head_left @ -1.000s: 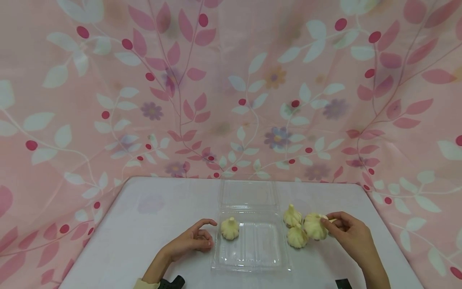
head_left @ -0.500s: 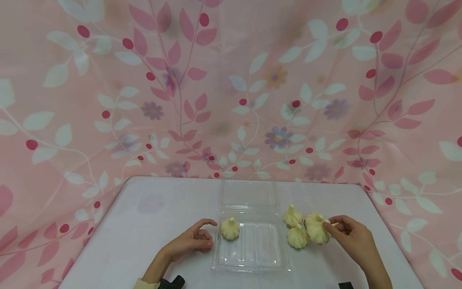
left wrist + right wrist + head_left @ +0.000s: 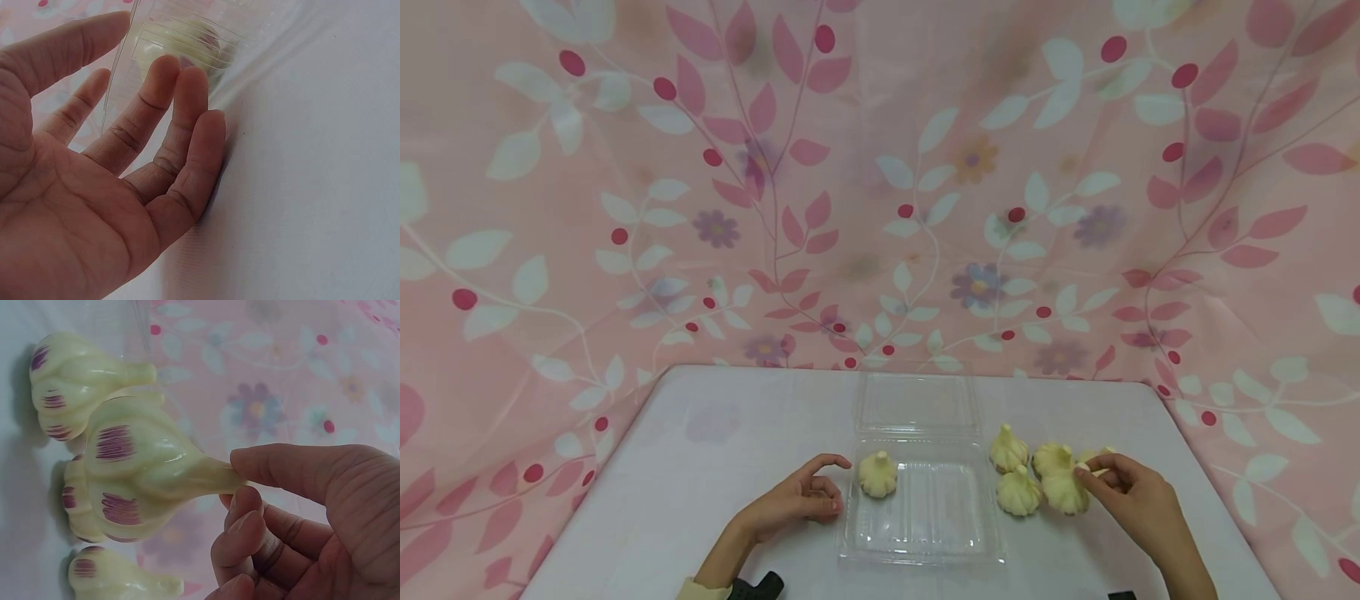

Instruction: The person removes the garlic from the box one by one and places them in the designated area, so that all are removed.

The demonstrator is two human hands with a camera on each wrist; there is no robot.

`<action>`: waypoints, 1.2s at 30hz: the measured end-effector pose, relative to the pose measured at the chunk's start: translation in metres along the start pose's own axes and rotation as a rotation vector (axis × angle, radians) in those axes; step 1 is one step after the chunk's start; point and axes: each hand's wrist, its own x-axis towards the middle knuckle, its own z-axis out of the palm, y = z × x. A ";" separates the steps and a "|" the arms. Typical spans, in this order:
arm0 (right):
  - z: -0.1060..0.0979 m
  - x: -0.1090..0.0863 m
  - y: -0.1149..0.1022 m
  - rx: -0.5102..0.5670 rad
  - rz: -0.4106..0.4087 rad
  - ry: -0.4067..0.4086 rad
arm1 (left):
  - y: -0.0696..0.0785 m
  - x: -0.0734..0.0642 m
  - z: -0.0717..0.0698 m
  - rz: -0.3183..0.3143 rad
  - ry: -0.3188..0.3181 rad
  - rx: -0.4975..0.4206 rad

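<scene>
My right hand pinches a pale garlic bulb by its stem, between thumb and fingers. The right wrist view shows this garlic bulb with purple streaks, overlapping others behind it. Several more bulbs cluster just left of that hand, among them a front garlic bulb and a back garlic bulb. A clear plastic clamshell container lies with its lid folded back, one garlic bulb in its left back corner. My left hand rests beside the container's left edge, fingers loosely bent and holding nothing.
The container's transparent lid lies toward the back of the white table. Behind the table hangs a pink floral cloth. Dark straps or devices show at both wrists.
My right hand has shifted slightly right and nearer with the pinched garlic bulb, so the bulbs behind it show more. The left hand and container have stayed put.
</scene>
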 end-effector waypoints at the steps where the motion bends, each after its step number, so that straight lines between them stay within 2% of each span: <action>1: 0.000 0.000 0.000 0.000 0.001 -0.003 | 0.000 0.000 0.000 -0.001 0.001 0.000; 23: 0.009 0.004 0.012 -0.005 -0.035 -0.025 | 0.000 0.001 -0.001 0.002 -0.003 0.010; 36: 0.012 0.007 0.015 -0.029 -0.013 -0.067 | 0.000 0.000 -0.001 0.002 -0.001 0.006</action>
